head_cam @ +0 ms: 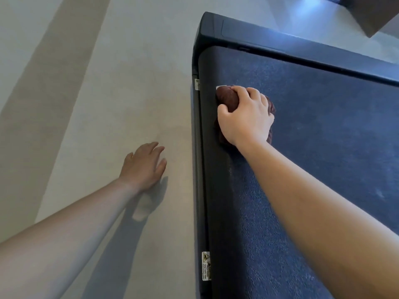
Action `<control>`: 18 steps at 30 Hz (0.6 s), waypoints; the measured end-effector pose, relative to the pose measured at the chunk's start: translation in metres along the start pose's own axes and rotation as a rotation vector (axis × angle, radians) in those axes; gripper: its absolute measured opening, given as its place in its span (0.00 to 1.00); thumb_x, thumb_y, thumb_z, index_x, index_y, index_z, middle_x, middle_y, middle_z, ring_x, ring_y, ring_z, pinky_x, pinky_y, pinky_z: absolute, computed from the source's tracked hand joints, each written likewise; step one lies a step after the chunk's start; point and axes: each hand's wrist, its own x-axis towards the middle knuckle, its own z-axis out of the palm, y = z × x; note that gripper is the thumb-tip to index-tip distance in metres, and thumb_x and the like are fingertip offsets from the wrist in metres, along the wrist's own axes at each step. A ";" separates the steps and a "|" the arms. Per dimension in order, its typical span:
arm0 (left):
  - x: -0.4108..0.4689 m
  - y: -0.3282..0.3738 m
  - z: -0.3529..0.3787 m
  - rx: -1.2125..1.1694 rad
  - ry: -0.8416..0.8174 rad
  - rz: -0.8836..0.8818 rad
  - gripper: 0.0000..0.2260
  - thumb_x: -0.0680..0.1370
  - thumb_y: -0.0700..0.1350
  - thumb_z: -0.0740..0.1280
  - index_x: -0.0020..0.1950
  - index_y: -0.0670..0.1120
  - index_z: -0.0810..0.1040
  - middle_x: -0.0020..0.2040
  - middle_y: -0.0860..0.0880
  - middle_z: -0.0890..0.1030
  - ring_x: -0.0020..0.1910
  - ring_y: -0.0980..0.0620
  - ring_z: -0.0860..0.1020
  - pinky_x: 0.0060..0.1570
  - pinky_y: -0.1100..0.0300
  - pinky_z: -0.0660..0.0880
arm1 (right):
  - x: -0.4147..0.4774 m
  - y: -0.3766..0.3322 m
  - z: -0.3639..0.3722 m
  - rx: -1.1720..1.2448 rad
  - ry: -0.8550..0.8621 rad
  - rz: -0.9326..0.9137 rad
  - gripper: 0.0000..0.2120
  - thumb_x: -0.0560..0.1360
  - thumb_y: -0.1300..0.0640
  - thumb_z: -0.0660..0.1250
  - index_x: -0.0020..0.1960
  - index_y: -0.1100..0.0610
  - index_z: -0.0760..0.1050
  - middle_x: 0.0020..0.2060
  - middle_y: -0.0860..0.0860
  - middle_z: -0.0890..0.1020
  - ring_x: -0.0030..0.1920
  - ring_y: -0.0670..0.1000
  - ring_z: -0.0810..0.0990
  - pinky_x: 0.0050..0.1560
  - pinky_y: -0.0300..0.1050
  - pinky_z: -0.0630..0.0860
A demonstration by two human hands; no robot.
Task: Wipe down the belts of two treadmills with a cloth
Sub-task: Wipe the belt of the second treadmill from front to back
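A dark textured treadmill belt (323,130) fills the right side of the head view, framed by a black side rail (199,169) and a black end cap (280,39). My right hand (246,117) presses a bunched dark maroon cloth (227,98) onto the belt near its left edge, close to the far end. My left hand (143,167) lies flat on the pale floor to the left of the treadmill, fingers spread, holding nothing. Only one treadmill is in view.
The pale grey floor (97,93) stretches left of the treadmill. Warning stickers (206,266) sit on the side rail. A brown box-like object (371,14) shows at the top right corner beyond the treadmill's end.
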 end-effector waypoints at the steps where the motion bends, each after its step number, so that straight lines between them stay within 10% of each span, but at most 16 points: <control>1: 0.005 -0.001 0.002 0.035 -0.001 -0.002 0.22 0.81 0.52 0.56 0.73 0.47 0.64 0.76 0.47 0.60 0.75 0.47 0.57 0.69 0.43 0.59 | 0.007 -0.001 0.002 -0.001 -0.001 0.001 0.24 0.74 0.43 0.59 0.69 0.44 0.68 0.69 0.48 0.68 0.71 0.54 0.63 0.69 0.63 0.59; 13: 0.067 -0.003 0.052 0.186 0.000 -0.034 0.31 0.75 0.61 0.37 0.78 0.53 0.50 0.79 0.49 0.47 0.77 0.49 0.45 0.72 0.44 0.43 | 0.098 -0.010 0.021 0.019 0.009 -0.026 0.23 0.76 0.43 0.59 0.69 0.45 0.68 0.69 0.49 0.68 0.71 0.54 0.62 0.67 0.60 0.59; 18: 0.070 -0.009 0.064 0.188 0.077 -0.069 0.28 0.77 0.60 0.45 0.77 0.54 0.55 0.78 0.50 0.52 0.77 0.50 0.50 0.72 0.46 0.44 | 0.135 -0.017 0.029 0.010 0.015 -0.056 0.22 0.75 0.44 0.59 0.68 0.45 0.69 0.67 0.48 0.70 0.69 0.53 0.64 0.63 0.56 0.61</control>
